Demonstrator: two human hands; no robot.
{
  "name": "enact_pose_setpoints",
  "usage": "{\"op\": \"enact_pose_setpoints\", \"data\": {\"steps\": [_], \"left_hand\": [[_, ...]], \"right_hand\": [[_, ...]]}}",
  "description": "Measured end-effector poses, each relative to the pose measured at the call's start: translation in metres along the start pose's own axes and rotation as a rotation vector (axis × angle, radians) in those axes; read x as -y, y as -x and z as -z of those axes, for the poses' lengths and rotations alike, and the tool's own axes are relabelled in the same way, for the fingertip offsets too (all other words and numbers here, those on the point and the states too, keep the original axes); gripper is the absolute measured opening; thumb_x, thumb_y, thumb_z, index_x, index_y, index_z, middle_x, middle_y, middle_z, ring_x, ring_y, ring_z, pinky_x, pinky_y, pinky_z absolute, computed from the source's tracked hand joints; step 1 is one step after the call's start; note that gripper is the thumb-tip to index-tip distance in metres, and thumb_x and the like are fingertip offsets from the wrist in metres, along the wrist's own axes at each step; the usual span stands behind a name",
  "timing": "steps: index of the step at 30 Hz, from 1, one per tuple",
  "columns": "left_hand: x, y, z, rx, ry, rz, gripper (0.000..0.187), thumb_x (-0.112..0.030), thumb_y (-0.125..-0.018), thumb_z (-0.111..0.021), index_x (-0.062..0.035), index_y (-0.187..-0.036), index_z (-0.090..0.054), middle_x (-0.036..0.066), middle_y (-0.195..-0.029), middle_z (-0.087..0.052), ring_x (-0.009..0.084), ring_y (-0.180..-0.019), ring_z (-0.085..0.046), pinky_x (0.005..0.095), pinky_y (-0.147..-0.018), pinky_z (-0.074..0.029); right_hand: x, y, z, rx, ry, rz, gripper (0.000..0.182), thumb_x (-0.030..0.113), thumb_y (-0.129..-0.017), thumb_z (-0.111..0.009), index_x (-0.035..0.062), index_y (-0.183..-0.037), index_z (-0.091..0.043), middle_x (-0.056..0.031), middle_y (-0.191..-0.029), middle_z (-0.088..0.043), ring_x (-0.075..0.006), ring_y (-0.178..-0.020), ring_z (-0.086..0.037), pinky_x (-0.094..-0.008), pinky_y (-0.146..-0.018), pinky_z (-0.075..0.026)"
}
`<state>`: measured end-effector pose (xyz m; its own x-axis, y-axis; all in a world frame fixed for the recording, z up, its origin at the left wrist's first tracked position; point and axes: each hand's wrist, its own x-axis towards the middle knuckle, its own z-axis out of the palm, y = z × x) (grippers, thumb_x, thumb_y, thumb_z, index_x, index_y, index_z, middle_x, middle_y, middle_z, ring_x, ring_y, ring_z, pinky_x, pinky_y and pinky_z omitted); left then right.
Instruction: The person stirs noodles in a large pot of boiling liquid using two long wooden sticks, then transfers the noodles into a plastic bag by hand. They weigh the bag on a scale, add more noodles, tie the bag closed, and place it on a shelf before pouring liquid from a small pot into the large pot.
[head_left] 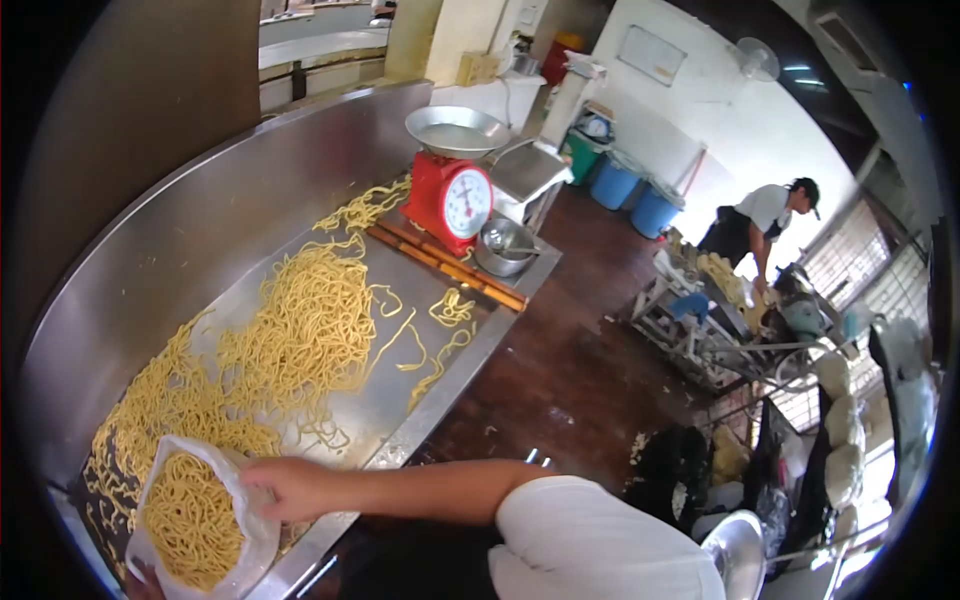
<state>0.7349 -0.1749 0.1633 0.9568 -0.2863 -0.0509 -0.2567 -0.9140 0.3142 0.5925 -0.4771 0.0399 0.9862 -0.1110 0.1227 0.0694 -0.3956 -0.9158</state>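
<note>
A whitish plastic bag (262, 530) filled with yellow noodles (195, 520) stands with its mouth open at the near end of a metal worktable. My right hand (290, 489) is closed on the rim of the bag at its right side. At the lower left corner of the bag, my left hand (146, 580) is only partly visible and dark, and it appears to grip the bag's edge. Loose noodles (310, 320) lie heaped on the metal surface beyond the bag, with a few strands scattered to the right.
A red dial scale (448, 200) with a metal pan (457, 131) stands at the far end, beside a metal bowl (505, 247) and bamboo poles (445, 263). A raised metal wall (230, 190) borders the left. Across the floor, a person (755, 225) bends over a machine (700, 320).
</note>
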Motion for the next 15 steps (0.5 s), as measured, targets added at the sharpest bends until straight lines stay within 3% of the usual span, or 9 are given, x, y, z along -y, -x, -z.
{"op": "enact_pose_setpoints", "data": {"steps": [2, 4, 5, 6, 7, 8, 10, 12, 15], "left_hand": [[-0.020, 0.025, -0.001, -0.237, -0.066, 0.125, 0.044, -0.032, -0.091, -0.059, 0.0007, -0.121, -0.059, 0.021, -0.115, -0.064, 0.0298, -0.104, -0.062, 0.0380, -0.091, -0.044], [-0.049, 0.038, -0.019, -0.532, 0.343, -0.199, 0.060, -0.054, -0.087, -0.060, -0.0138, -0.131, -0.057, 0.021, -0.125, -0.059, 0.0339, -0.110, -0.060, 0.0433, -0.096, -0.042], [-0.055, 0.017, -0.045, -0.453, 0.705, -0.448, 0.044, -0.016, -0.095, -0.053, 0.0000, -0.135, -0.045, 0.016, -0.131, -0.051, 0.0226, -0.120, -0.049, 0.0330, -0.105, -0.035], [-0.056, 0.017, -0.075, -0.454, 0.820, -0.387, 0.042, -0.007, -0.091, -0.051, 0.0027, -0.131, -0.048, 0.014, -0.122, -0.058, 0.0230, -0.115, -0.054, 0.0341, -0.101, -0.038], [-0.100, 0.036, -0.086, -0.309, 0.716, -0.377, 0.040, -0.017, -0.097, -0.050, -0.0002, -0.133, -0.047, 0.013, -0.130, -0.053, 0.0217, -0.117, -0.051, 0.0346, -0.103, -0.037], [-0.146, 0.050, -0.105, -0.133, 0.646, -0.448, 0.042, -0.006, -0.091, -0.051, 0.0001, -0.132, -0.048, 0.013, -0.124, -0.057, 0.0225, -0.110, -0.055, 0.0357, -0.101, -0.039], [-0.244, 0.095, -0.160, 0.371, 0.742, -0.484, 0.047, -0.011, -0.082, -0.065, -0.0024, -0.127, -0.054, 0.011, -0.119, -0.060, 0.0211, -0.108, -0.056, 0.0353, -0.094, -0.044], [-0.351, 0.146, -0.175, 0.767, 0.087, -0.783, 0.051, -0.028, -0.083, -0.069, -0.0042, -0.125, -0.055, 0.017, -0.118, -0.062, 0.0321, -0.108, -0.059, 0.0392, -0.091, -0.048], [-0.397, 0.176, -0.252, 1.004, 0.011, -1.079, 0.056, -0.039, -0.083, -0.068, -0.0058, -0.126, -0.056, 0.016, -0.113, -0.064, 0.0285, -0.098, -0.064, 0.0378, -0.083, -0.051]], "right_hand": [[-0.058, 0.054, 0.034, -0.090, -0.057, -0.144, 0.046, 0.022, -0.079, -0.070, 0.0043, -0.120, -0.059, -0.0157, -0.115, -0.061, -0.0260, -0.100, -0.062, -0.0363, -0.084, -0.051], [-0.088, 0.117, 0.077, -0.159, -0.051, -0.269, 0.044, 0.022, -0.083, -0.068, 0.0035, -0.122, -0.057, -0.0132, -0.109, -0.064, -0.0206, -0.088, -0.064, -0.0331, -0.077, -0.052], [-0.096, 0.150, 0.101, -0.190, -0.062, -0.324, 0.044, 0.021, -0.084, -0.068, 0.0023, -0.122, -0.057, -0.0125, -0.110, -0.065, -0.0195, -0.089, -0.064, -0.0321, -0.077, -0.052], [-0.115, 0.182, 0.119, -0.238, -0.113, -0.358, 0.046, 0.022, -0.084, -0.070, 0.0007, -0.122, -0.057, -0.0119, -0.110, -0.065, -0.0189, -0.090, -0.064, -0.0318, -0.079, -0.052], [-0.128, 0.213, 0.140, -0.260, -0.186, -0.436, 0.046, 0.023, -0.084, -0.072, -0.0005, -0.121, -0.057, -0.0126, -0.109, -0.066, -0.0186, -0.094, -0.064, -0.0314, -0.081, -0.052], [-0.137, 0.242, 0.160, -0.309, -0.329, -0.453, 0.044, 0.021, -0.084, -0.072, -0.0009, -0.120, -0.059, -0.0132, -0.109, -0.066, -0.0181, -0.096, -0.064, -0.0306, -0.083, -0.052], [-0.149, 0.300, 0.196, -0.434, -0.388, -0.474, 0.042, 0.022, -0.083, -0.071, -0.0022, -0.116, -0.061, -0.0112, -0.101, -0.069, -0.0172, -0.093, -0.065, -0.0299, -0.082, -0.052], [-0.140, 0.350, 0.231, -0.538, -0.510, -0.527, 0.042, 0.022, -0.085, -0.071, -0.0008, -0.118, -0.060, -0.0076, -0.100, -0.068, -0.0149, -0.090, -0.064, -0.0286, -0.080, -0.051], [-0.138, 0.408, 0.284, -0.599, -0.667, -0.726, 0.041, 0.024, -0.086, -0.070, 0.0040, -0.120, -0.059, -0.0053, -0.100, -0.066, -0.0125, -0.087, -0.062, -0.0264, -0.074, -0.049]]}}
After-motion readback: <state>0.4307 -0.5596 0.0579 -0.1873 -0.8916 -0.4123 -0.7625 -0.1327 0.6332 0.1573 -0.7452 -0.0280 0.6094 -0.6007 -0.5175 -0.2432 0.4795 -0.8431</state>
